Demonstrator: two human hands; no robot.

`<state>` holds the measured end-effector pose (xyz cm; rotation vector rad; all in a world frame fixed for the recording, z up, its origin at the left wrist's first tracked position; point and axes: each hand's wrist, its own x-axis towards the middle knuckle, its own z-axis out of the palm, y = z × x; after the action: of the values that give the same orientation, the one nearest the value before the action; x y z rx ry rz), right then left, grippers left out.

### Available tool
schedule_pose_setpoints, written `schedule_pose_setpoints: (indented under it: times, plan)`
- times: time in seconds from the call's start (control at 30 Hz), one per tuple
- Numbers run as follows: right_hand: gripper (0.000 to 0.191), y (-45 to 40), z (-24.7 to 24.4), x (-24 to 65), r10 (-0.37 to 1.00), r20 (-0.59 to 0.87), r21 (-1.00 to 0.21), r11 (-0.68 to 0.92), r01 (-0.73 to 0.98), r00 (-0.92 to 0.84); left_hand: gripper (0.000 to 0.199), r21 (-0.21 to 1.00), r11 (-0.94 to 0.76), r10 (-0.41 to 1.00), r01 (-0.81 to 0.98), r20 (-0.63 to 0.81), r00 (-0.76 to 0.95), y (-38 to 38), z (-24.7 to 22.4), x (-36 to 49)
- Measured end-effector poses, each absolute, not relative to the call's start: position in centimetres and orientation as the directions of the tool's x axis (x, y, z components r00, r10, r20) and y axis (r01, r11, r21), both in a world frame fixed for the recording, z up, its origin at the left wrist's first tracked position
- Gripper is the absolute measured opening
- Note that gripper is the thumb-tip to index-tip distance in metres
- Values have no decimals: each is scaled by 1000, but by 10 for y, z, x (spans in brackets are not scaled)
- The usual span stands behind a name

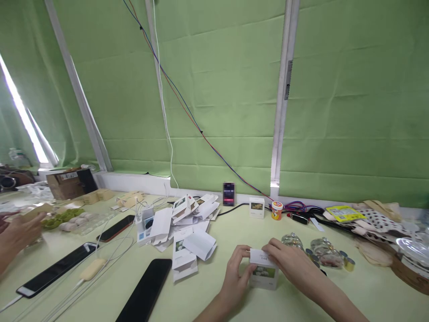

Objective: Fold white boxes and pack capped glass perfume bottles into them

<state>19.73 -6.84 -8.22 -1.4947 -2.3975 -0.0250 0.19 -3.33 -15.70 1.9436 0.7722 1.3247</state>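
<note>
A small white box (264,281) with a green picture on its front stands upright on the table before me. My left hand (236,275) grips its left side, thumb against the front and fingers behind. Over the top right of the box lies my right hand (284,259), its fingers closed at the lid's edge; the fingertips are partly hidden. Just beyond my right hand are clear bags of small items (326,252) and several little round metallic pieces (349,264).
Flattened white boxes (191,223) lie piled left of centre. Phones (145,290) and a cream power bank (93,269) with white cables spread leftward. Another white box (256,208) and an orange tub (276,210) stand behind. A co-worker's hands (23,228) are at far left.
</note>
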Motion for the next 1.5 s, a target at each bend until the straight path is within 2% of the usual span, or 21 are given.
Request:
schedule_pose_setpoints:
  times: [0.13,0.4,0.73,1.27,1.5]
  plan:
    - [28,-65,-81,198,879,249,-186,456,871,-407,12,783,-613,769,107,560,307,-34,-159,2]
    - [31,-60,-82,196,884,288,-415,461,784,-367,9,784,-600,789,156,548,279,-37,-160,2]
    - [23,-50,-94,197,898,298,-547,438,714,-323,11,830,-551,819,87,518,246,-34,-163,3]
    - [24,-55,-89,191,937,271,-393,318,863,-222,6,820,-566,807,81,532,256,-35,-159,3]
    - [16,-57,-91,193,923,301,-407,351,843,-239,5,822,-563,809,83,528,259,-35,-161,2]
